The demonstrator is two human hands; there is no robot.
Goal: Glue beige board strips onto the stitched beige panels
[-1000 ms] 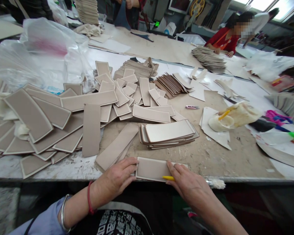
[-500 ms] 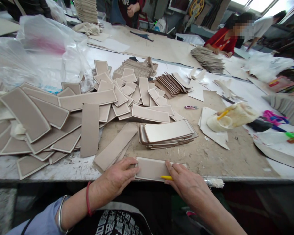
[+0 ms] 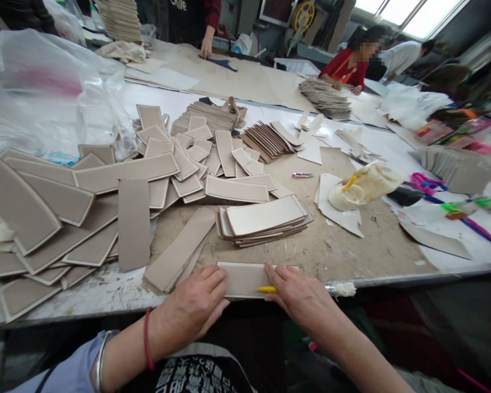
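A narrow beige rectangular panel with pale edges lies flat at the table's front edge, between my two hands. My left hand grips its left end, fingers on top and thumb by the near edge. Under my right hand runs a brush with a yellow handle tip; its whitish bristles stick out on the far side. My right fingertips press on the panel while the hand is closed round the brush. Just beyond sits a stack of similar panels, and plain strips lie to its left.
Loose panels pile up across the left side. At right a cream-crusted glue pot sits on scrap. Small thread snippers lie mid-table. A plastic bag stands back left. Across the table, a person in red works.
The view has turned slightly right, so the table things sit further left. My left fingers are drawn closer together on the panel. At the back, a person's hand has reached down to the dark piece.
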